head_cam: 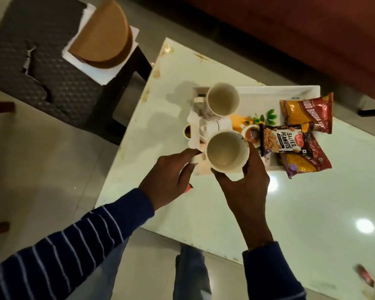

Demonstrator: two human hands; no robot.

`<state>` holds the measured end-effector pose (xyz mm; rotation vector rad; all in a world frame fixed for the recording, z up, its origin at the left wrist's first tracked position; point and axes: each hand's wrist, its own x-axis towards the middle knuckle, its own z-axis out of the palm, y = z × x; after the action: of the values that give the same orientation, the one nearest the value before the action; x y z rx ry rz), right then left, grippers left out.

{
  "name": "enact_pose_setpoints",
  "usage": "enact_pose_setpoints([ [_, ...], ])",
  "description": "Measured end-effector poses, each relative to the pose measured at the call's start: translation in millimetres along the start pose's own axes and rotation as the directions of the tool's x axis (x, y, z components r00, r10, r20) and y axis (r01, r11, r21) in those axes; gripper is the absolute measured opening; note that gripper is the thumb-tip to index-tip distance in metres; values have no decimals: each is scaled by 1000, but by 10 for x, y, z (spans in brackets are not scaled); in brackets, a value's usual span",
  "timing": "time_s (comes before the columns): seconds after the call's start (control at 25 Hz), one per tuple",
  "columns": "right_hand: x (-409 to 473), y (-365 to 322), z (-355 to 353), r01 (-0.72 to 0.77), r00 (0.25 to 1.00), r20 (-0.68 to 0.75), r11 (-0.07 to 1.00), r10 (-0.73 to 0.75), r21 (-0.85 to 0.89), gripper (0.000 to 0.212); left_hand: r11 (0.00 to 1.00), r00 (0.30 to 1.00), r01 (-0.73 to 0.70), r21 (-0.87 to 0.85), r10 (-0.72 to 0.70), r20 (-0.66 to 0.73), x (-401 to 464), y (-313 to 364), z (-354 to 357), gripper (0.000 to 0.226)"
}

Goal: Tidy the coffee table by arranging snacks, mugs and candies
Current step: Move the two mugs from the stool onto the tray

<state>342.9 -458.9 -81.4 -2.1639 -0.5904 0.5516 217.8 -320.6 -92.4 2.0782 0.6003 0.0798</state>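
Head view looks down on a white coffee table [236,213] with stained edges, a red-brown sofa [290,35] at its far side and a dark chair [37,61] off to the far left. On the table's far half sits a white tray [275,92]. On its right side lie three snack packets — a yellow-and-red one [307,113] farthest, a salted peanuts packet [279,139] in front of it, and another yellow-and-red packet [303,161] nearest. An empty white mug [222,99] stands at the tray's far left corner. A second empty mug [225,151] is at the tray's near left — the left hand [169,176] pinches its handle, while the right hand [245,185] cups its body, fingers wrapped around the wall. Whether it touches the tray I cannot tell. A small red candy [365,277] lies at the table's near right.
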Motion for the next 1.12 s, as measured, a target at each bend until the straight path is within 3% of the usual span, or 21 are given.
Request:
enact_pose_setpoints([
  [0.44, 265, 473, 221, -80, 997, -13, 990, 82, 114, 68, 990, 995, 99, 102, -100, 6, 322, -179, 333, 22],
  [0.64, 188, 497, 312, -104, 994, -16, 990, 106, 95, 70, 983, 992, 118, 137, -124, 33, 292, -264, 334, 18],
  [0.96, 144, 522, 418, -148, 988, -34, 987, 150, 56, 72, 941, 989, 72, 330, -109, 96, 295, -332, 285, 18],
  [1.12, 135, 564, 383, -128, 991, 27, 990, 130, -62, 78, 954, 986, 64, 294, -105, 126, 309, -368, 144, 25],
])
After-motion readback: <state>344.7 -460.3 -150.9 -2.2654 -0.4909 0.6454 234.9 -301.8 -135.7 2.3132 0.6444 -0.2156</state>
